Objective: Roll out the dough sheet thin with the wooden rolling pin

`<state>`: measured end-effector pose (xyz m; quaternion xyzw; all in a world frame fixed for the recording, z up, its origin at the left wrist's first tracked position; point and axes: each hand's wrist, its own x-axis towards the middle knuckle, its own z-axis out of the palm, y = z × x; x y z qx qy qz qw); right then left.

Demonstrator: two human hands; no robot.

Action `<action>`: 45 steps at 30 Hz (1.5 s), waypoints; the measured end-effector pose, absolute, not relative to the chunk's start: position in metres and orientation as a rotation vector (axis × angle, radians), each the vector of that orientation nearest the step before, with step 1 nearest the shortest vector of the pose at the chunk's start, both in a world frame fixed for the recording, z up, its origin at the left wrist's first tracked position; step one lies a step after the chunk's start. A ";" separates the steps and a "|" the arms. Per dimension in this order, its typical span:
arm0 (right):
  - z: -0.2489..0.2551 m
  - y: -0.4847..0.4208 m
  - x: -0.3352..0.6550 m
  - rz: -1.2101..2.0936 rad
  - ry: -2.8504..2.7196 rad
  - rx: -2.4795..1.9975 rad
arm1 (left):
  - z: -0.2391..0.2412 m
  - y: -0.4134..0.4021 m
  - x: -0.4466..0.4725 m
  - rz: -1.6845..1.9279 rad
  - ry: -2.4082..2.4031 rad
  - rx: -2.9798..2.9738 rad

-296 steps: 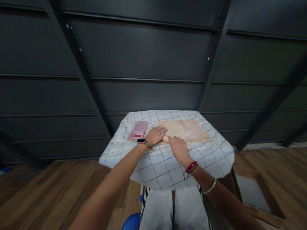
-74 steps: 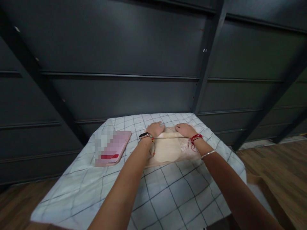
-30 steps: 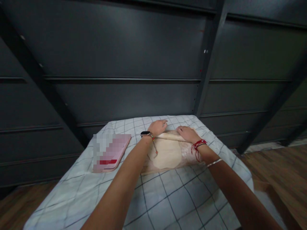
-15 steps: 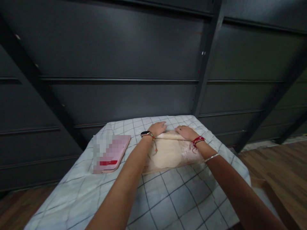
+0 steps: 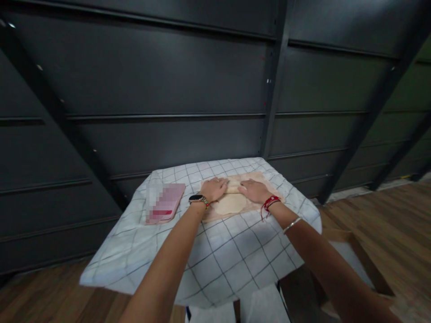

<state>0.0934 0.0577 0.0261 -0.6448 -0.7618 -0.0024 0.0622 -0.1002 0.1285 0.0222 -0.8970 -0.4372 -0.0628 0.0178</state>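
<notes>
A pale wooden rolling pin (image 5: 231,187) lies across the far part of a flat, cream-coloured sheet of dough (image 5: 230,204). My left hand (image 5: 214,189) covers its left end, fingers over the top and the wrist wearing a watch. Over the right end is my right hand (image 5: 256,191), its fingers bent across the pin. Both palms hide most of the pin, so only its middle shows. Beneath the dough is a thin, pinkish, see-through sheet (image 5: 261,178), spread flat.
A white cloth with dark checks (image 5: 232,255) covers the small table. Left of my hands lies a pink flat item (image 5: 173,197), partly blurred out. Dark metal panels (image 5: 168,76) stand behind the table. An open cardboard box (image 5: 368,264) is on the wooden floor at right.
The rolling pin and my hands have come back nearer over the dough, and my fingers are lower on the pin. The camera view has shifted, showing more of the table's front and the box.
</notes>
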 end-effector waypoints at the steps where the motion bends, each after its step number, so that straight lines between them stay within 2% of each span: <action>1: 0.026 0.055 0.093 -0.005 -2.293 -1.955 | 0.022 0.126 -0.101 -0.196 -1.353 -2.777; 7: 0.021 0.062 0.094 -0.008 -2.232 -2.007 | 0.013 0.132 -0.101 -0.304 -1.290 -2.679; 17: 0.020 0.109 0.112 -0.224 -2.336 -1.912 | 0.020 0.200 -0.077 -0.370 -1.205 -2.694; 29: 0.027 0.150 0.129 -0.121 -2.347 -2.047 | 0.030 0.240 -0.058 -0.278 -1.312 -2.674; 36: 0.024 0.130 0.121 -0.138 -2.409 -1.928 | 0.022 0.227 -0.069 -0.104 -1.376 -2.771; 45: 0.016 0.075 0.099 -0.052 -2.300 -1.865 | 0.025 0.155 -0.093 -0.089 -1.448 -2.727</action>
